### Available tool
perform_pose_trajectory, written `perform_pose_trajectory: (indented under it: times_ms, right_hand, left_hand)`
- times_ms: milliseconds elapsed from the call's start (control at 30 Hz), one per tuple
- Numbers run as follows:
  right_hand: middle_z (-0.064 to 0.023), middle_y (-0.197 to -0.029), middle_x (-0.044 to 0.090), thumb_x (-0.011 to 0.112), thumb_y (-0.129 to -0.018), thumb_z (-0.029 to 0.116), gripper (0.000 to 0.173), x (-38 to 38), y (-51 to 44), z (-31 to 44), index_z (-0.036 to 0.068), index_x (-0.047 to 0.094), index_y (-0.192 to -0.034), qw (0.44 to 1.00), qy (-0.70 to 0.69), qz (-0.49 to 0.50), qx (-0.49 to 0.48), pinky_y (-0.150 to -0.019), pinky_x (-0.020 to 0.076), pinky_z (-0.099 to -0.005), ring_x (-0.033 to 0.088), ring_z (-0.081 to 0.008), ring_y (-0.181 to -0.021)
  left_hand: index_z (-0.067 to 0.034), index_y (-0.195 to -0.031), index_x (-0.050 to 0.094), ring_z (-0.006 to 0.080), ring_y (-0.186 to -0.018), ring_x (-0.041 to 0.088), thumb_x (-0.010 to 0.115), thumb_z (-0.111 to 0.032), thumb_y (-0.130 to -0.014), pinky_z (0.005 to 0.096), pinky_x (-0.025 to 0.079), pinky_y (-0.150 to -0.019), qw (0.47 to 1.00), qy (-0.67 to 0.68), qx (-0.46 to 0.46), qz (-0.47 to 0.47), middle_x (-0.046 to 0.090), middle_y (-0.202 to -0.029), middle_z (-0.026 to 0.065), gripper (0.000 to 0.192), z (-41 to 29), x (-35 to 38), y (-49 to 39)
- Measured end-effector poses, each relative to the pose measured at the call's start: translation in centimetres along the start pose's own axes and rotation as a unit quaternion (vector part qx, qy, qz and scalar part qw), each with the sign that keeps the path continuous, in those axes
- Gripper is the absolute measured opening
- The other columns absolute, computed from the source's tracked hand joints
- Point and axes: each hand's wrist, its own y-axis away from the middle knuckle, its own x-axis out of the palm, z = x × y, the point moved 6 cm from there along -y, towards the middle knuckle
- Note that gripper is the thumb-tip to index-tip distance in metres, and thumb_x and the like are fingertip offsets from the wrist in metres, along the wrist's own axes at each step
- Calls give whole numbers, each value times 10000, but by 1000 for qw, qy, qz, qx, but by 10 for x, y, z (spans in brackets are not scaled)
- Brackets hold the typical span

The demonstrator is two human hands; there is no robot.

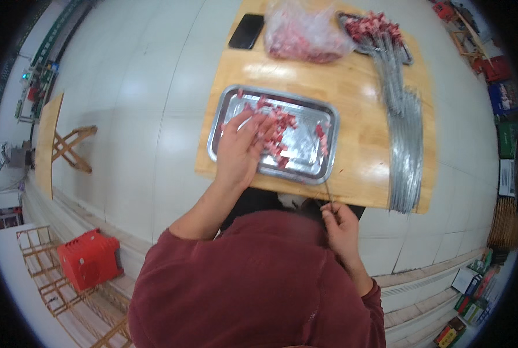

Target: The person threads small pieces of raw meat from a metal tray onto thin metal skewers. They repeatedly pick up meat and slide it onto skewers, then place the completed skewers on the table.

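Note:
A shallow metal tray (302, 172) with raw meat pieces (280, 126) lies at the near left of the wooden table. My left hand (241, 145) reaches over its left rim, fingertips among the meat; whether they pinch a piece is hidden. Below the table's near edge, my right hand (342, 222) grips a thin metal skewer (329, 191) that points up towards the tray's right corner. Along the tray's right side, several meat pieces sit in a row (322, 140), roughly in line with that skewer; blur hides whether they are threaded on it.
Bare metal skewers (404, 161) lie bundled along the table's right side. Behind them, a second tray (409, 56) carries meat-loaded skewers (374, 30). A clear plastic bag of meat (306, 39) and a black phone (246, 31) lie at the far side. A red plastic stool (89, 259) stands lower left.

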Motion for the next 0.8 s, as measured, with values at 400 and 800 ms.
perform_pose_trajectory:
  times_ms: [400,800]
  right_hand:
    - [-147,-930,673,640,-914,112,167,4,-6,-5,-13,651,-1024,999,-16,27,7,-757,509,-324,655,-230,-839]
    - [-143,-908,681,654,-914,136,170,5,-4,7,6,663,-1023,999,0,4,-46,-757,515,-334,654,-237,-811]
  left_hand:
    - [-25,-1325,428,291,-1115,629,539,-38,-1000,402,544,-951,999,-47,-3,-7,619,-1178,161,344,8,-13,-7]
    - [42,-1373,387,265,-1074,635,558,-38,-986,401,568,-926,995,-56,-83,-8,603,-1125,158,431,10,-5,2]
